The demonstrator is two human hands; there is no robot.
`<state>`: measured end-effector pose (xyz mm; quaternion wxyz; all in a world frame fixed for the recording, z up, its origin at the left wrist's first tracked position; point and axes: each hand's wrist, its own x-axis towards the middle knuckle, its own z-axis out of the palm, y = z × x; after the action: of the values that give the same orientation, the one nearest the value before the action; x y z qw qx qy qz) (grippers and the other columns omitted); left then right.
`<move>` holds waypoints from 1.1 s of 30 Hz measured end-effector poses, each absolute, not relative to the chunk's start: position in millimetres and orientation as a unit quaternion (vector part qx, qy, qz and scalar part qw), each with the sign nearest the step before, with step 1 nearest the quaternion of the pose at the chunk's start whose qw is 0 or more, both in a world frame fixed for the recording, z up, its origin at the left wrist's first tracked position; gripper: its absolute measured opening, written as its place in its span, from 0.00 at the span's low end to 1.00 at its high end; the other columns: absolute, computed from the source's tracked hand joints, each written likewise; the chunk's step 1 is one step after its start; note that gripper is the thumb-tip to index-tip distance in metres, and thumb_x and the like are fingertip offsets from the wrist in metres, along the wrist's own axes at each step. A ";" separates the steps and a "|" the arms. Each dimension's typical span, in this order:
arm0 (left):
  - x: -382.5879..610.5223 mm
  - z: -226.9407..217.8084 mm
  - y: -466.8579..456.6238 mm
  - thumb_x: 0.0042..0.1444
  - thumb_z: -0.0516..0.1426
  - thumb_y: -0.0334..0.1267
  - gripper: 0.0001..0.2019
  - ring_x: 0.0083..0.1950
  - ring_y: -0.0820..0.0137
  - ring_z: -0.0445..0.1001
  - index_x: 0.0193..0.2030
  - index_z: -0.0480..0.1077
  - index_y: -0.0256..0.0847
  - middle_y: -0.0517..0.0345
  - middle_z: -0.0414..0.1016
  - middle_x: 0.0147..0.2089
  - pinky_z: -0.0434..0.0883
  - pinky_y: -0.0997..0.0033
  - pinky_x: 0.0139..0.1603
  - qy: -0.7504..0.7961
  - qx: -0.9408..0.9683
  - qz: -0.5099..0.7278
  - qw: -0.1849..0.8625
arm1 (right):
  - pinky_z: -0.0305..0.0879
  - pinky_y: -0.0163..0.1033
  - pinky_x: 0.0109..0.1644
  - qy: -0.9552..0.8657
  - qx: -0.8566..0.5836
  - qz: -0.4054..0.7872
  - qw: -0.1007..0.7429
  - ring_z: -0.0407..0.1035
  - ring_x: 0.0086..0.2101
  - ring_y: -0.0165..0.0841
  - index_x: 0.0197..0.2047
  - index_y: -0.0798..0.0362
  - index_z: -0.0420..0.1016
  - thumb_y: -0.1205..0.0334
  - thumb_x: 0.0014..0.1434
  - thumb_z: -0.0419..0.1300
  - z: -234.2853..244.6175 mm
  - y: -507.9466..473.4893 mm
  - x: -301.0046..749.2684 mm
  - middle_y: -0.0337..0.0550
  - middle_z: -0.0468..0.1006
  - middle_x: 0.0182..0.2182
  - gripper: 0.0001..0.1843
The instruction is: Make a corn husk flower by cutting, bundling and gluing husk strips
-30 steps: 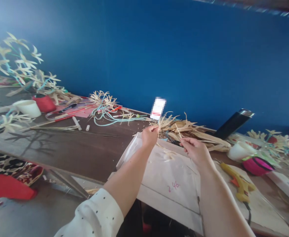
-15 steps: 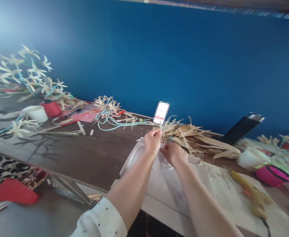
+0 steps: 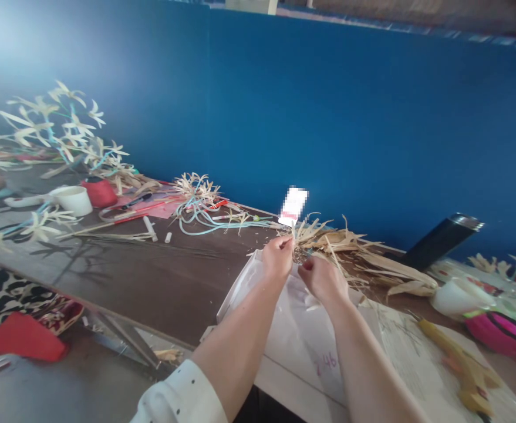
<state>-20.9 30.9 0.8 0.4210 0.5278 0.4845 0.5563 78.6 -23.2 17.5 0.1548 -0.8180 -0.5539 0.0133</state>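
My left hand (image 3: 277, 257) is closed in a pinch above the far end of a plastic-covered white board (image 3: 279, 323). A thin pale strip (image 3: 293, 230) sticks up from its fingertips; its kind is hard to tell. Just to the right, my right hand (image 3: 324, 279) is curled shut, thumb against fingers, and what it may hold is hidden. A small gap separates the two hands. Right behind them lies a pile of dry corn husks (image 3: 346, 241), with husk scraps around it. A lit phone (image 3: 293, 205), its screen blurred, leans against the blue wall.
A yellow glue gun (image 3: 460, 370) lies on paper at right, near a pink pouch (image 3: 498, 333), a white cup (image 3: 460, 296) and a tilted black bottle (image 3: 442, 241). Leftward are husk flowers (image 3: 196, 188), light-blue cords (image 3: 200, 226), a white mug (image 3: 75, 201) and a red cup (image 3: 100, 192).
My right hand has moved slightly away from my left, widening the gap between them. The whole view has shifted a little, so things appear further right. My left hand keeps its pinch.
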 end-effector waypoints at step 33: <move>-13.4 -4.4 23.4 0.45 0.59 0.46 0.16 0.33 0.72 0.71 0.37 0.76 0.37 0.54 0.77 0.33 0.67 0.74 0.36 0.405 0.541 0.518 0.524 | 0.45 0.23 0.13 -0.226 -0.433 0.388 0.781 0.55 0.16 0.17 0.29 0.56 0.69 0.56 0.39 0.68 3.1 -21.1 95.5 0.37 0.73 0.28 0.17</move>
<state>-13.4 23.4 -4.4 0.5245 0.5414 0.4047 0.5177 95.5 -21.1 3.1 0.7814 -0.4329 -0.2262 0.3883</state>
